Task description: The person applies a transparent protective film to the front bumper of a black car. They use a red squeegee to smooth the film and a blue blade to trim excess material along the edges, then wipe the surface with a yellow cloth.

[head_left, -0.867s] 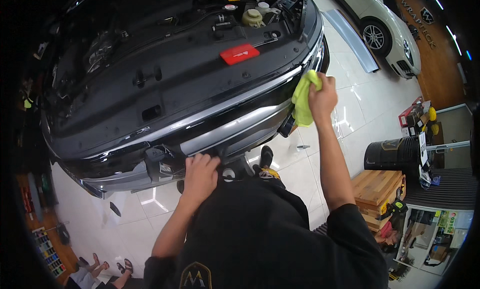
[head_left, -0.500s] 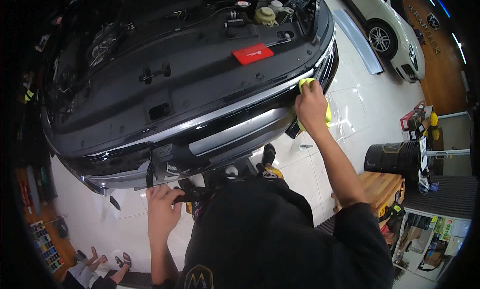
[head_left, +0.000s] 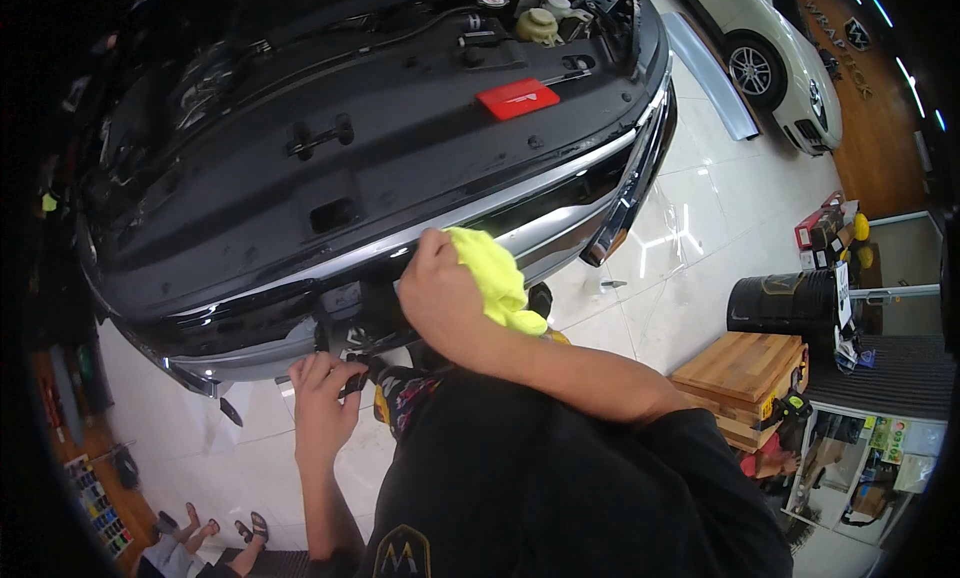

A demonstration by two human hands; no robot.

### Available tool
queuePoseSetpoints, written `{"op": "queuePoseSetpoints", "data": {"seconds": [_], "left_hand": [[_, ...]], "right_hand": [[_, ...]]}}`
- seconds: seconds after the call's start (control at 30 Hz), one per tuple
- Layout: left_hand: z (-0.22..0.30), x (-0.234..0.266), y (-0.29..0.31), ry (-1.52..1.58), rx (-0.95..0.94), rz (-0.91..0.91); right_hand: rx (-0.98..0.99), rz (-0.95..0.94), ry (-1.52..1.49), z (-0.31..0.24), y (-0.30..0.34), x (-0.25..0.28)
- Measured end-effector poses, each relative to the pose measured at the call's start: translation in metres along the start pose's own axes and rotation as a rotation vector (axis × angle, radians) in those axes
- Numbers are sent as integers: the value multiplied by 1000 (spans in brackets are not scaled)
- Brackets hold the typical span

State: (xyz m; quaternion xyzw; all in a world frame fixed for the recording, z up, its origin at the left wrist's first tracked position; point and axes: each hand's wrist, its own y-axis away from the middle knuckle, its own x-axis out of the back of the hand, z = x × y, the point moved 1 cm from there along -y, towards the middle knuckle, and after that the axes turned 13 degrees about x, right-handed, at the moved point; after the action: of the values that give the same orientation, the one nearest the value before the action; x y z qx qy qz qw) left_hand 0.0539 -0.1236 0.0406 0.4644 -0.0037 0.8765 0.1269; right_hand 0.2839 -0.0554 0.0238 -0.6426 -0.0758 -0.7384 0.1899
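Note:
My right hand (head_left: 440, 303) is closed on a bright yellow-green cloth (head_left: 490, 278) at the middle of the car's front, just over the silver trim strip (head_left: 400, 240). Much of the cloth hangs out to the right of my fingers. Lower and to the left, my left hand (head_left: 325, 393) has its fingers bent around a small dark piece (head_left: 352, 382) whose kind I cannot make out. That hand is close to the lower edge of the car's front bumper (head_left: 240, 356). On the black cover of the engine bay (head_left: 420, 158) lies a flat red squeegee card (head_left: 518, 99).
A wooden box (head_left: 740, 373) stands at the right beside a black drum (head_left: 785, 303). A long pale panel (head_left: 712, 78) lies on the tiled floor (head_left: 690, 218) near a white car (head_left: 800, 78). Another person's feet (head_left: 255, 528) show at lower left.
My right hand has moved the cloth leftward along the trim, from the car's right front corner to the middle. My left hand has stayed in nearly the same place.

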Motion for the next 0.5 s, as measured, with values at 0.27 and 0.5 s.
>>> {"op": "queuePoseSetpoints", "data": {"seconds": [0.27,0.5], "left_hand": [[-10,-11,15,-2,42,47],[7,-20,8,-76,153,-50]], "right_hand": [[186,36,-651,-28,4,36],[-428,109,-1163,111,88,-4]]}}
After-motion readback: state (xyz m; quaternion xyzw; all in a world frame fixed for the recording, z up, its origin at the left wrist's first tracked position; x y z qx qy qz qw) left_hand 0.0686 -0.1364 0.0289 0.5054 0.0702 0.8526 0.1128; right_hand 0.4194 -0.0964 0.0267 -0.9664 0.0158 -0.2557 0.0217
